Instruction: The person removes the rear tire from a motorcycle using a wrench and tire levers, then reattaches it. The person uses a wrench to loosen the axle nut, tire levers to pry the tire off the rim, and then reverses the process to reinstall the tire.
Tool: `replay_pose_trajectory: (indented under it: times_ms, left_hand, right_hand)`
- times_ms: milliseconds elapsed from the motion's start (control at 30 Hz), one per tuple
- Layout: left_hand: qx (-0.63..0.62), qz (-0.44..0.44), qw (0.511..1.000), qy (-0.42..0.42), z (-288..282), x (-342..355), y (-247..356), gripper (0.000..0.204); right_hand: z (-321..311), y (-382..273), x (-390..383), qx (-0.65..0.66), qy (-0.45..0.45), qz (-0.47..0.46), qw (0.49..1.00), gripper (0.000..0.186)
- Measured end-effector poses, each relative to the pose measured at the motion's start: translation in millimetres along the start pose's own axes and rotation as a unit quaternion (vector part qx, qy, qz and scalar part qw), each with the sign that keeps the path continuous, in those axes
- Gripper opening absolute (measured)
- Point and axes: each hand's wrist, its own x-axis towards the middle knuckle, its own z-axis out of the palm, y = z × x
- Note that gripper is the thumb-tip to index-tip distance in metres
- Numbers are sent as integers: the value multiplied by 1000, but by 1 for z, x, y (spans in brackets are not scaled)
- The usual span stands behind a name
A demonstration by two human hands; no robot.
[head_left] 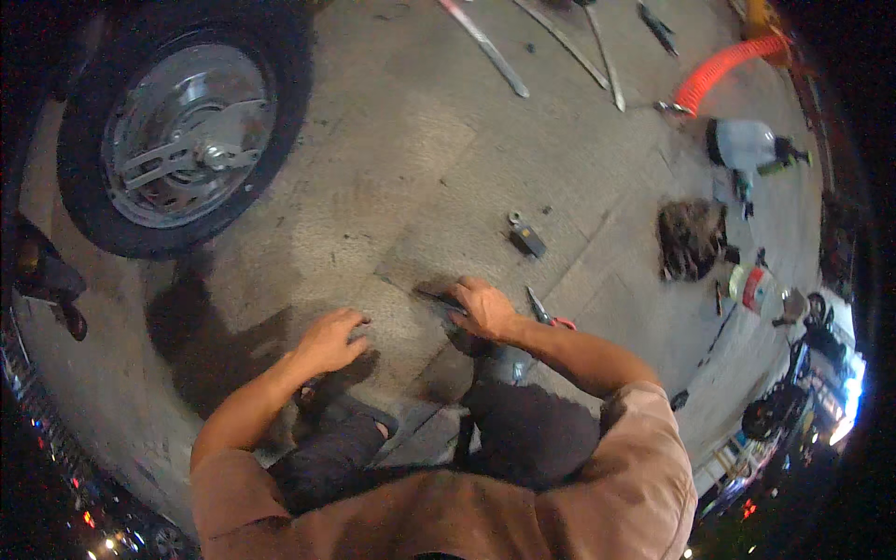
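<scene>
My right hand [483, 308] rests on the concrete floor [401, 168] and closes on a thin dark tool [439, 300] that points left. My left hand [331, 341] lies on the ground to its left, fingers curled and spread, with nothing in it. Red-handled pliers [546, 313] lie just right of my right hand. A small padlock-like metal part [525, 235] sits on the floor beyond the hands. My knees in dark trousers [523, 420] are below.
A scooter wheel with a silver hub [182, 126] stands at upper left. Long metal bars [490, 47] and an orange coiled air hose [723, 65] lie at the top. A dark rag [691, 238], cans [756, 289] and a grey bag [742, 145] sit at right.
</scene>
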Motion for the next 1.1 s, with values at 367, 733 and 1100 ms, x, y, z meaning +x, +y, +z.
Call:
replay_pose_trajectory:
  times_ms: [367, 733, 1100]
  left_hand:
    - [107, 92, 990, 17, -6, 14, 39, 39]
    - [120, 3, 992, 25, -14, -19, 23, 41]
    - [-75, -4, 981, 181, -62, 5, 74, 34]
  right_hand:
    - [-36, 75, -19, -97, 386, 251, 882, 58]
    - [-105, 100, 29, -110, 421, 97, 895, 41]
    - [-137, 48, 130, -34, 341, 123, 932, 26]
